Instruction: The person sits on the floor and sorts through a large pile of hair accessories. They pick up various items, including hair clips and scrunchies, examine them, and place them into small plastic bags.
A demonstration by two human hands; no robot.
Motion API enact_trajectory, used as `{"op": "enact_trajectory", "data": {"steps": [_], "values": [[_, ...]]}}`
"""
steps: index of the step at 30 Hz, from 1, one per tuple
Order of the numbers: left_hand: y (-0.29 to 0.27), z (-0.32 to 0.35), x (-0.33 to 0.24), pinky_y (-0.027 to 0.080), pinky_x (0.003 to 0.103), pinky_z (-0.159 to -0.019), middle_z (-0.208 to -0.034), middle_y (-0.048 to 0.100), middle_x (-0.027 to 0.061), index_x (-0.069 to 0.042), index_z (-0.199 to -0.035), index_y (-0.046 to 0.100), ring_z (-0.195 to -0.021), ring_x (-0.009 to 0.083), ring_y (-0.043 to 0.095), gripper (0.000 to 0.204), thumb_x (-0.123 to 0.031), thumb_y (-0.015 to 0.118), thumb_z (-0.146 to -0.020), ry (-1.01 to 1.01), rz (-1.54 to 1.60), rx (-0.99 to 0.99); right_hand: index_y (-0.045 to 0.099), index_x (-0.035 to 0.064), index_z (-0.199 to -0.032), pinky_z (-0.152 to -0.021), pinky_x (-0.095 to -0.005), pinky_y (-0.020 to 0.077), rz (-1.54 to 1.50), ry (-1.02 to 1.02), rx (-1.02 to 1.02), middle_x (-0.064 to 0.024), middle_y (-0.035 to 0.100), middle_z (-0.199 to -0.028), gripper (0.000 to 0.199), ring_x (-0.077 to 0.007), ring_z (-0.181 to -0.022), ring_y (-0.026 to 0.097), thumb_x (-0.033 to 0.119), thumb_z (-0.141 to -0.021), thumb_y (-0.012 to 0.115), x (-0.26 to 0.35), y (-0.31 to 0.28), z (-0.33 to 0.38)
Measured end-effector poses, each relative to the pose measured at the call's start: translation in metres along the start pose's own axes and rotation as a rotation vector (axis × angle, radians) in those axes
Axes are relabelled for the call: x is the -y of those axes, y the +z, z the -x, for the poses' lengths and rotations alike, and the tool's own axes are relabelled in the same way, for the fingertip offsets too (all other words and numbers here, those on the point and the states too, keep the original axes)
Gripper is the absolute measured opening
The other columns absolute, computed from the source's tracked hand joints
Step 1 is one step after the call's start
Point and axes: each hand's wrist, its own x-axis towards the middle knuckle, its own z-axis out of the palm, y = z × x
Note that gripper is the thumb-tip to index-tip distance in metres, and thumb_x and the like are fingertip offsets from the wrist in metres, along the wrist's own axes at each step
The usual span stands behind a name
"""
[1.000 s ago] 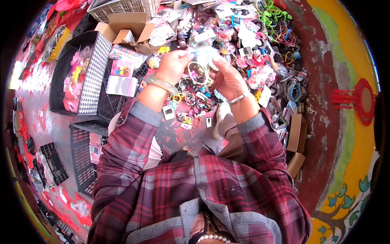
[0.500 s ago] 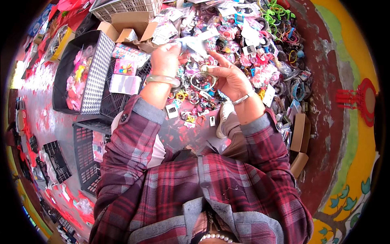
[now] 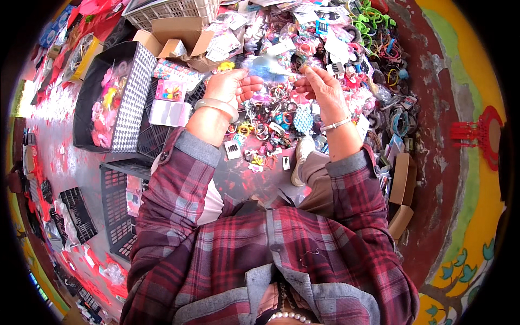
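Left grip [image 3: 230,89]: thumb and fingertips drawn together on the left end of a blue packet [image 3: 265,69], as near as we can make out; the other fingers loosely curled
Packet's place: between the left grip and the right grip [image 3: 323,92], held up over the pile; we see it clear and bluish, too blurred to tell the contents
Right grip: thumb and forefinger close together at the packet's right end; we cannot tell whether they are clamped on it
Wrists: we note a pale bangle [image 3: 219,107] just below the left grip, and a silvery band [image 3: 336,125] just below the right grip
Pile [image 3: 307,49]: beneath and beyond both grips, a jumble of hoops, ties and small bags
Blue textured piece [image 3: 303,119]: lying in the pile, nearer to us than the right grip
Green hoops [image 3: 369,21]: beyond the right grip and to its right
Cardboard box [image 3: 184,27]: flaps open, beyond the left grip and to its left
Checked bin [image 3: 134,97]: well left of the left grip, pink items [image 3: 103,114] inside
Black crate [image 3: 116,211]: left of the left grip and nearer to us
Shoe [image 3: 302,157]: on our side of the right grip, at the pile's near edge
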Motion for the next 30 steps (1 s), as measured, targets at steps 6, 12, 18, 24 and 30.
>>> {"op": "enact_trajectory", "data": {"steps": [6, 12, 18, 24, 30], "values": [[0.014, 0.003, 0.008, 0.050, 0.023, -0.057, -0.086, 0.063, 0.0153, 0.000, -0.098, 0.051, -0.072, 0.0183, 0.064, 0.020, -0.017, 0.048, -0.089, 0.182, -0.028, 0.129, 0.054, 0.0016, -0.098, -0.058, -0.0192, 0.0485, -0.475, 0.179, 0.126, -0.0104, 0.063, -0.083, 0.022, -0.0158, -0.071, 0.063, 0.018, -0.084, 0.058, 0.001, 0.011, 0.008], [0.022, 0.014, 0.003, 0.045, 0.024, -0.073, -0.099, 0.059, 0.0135, -0.002, -0.107, 0.052, -0.091, 0.0161, 0.057, 0.031, -0.024, 0.054, -0.086, 0.181, -0.154, 0.152, 0.057, 0.0007, -0.101, -0.059, -0.0210, 0.0484, -0.338, 0.047, 0.046, -0.0086, 0.064, -0.082, 0.019, -0.0156, -0.072, 0.063, 0.007, -0.083, 0.056, 0.005, -0.006, 0.005], [0.026, 0.007, 0.010, 0.034, 0.031, -0.095, -0.121, 0.048, 0.0064, -0.002, -0.125, 0.042, -0.112, 0.0172, 0.044, 0.058, -0.018, 0.067, -0.075, 0.506, -0.368, 0.362, 0.061, -0.0003, -0.100, -0.060, -0.0175, 0.0442, -0.019, -0.131, 0.059, -0.0025, 0.063, -0.081, 0.019, -0.0064, -0.068, 0.057, 0.007, -0.082, 0.058, 0.003, 0.000, 0.008], [0.022, 0.006, 0.018, 0.038, 0.028, -0.091, -0.118, 0.052, 0.0079, 0.000, -0.117, 0.050, -0.105, 0.0149, 0.050, 0.046, -0.009, 0.066, -0.076, 0.611, -0.838, 0.476, 0.063, 0.0019, -0.094, -0.060, -0.0189, 0.0426, 0.262, -0.331, 0.121, 0.0000, 0.062, -0.078, 0.017, -0.0041, -0.067, 0.052, 0.003, -0.078, 0.059, 0.000, 0.010, 0.014], [0.022, 0.008, 0.015, 0.038, 0.025, -0.088, -0.110, 0.056, 0.0069, 0.001, -0.114, 0.053, -0.100, 0.0114, 0.051, 0.036, -0.001, 0.043, -0.079, 0.589, -0.806, 0.483, 0.063, 0.0020, -0.094, -0.061, -0.0190, 0.0428, 0.133, -0.254, 0.136, 0.0007, 0.061, -0.078, 0.016, -0.0042, -0.069, 0.051, 0.003, -0.079, 0.058, -0.003, 0.004, 0.008]]}}
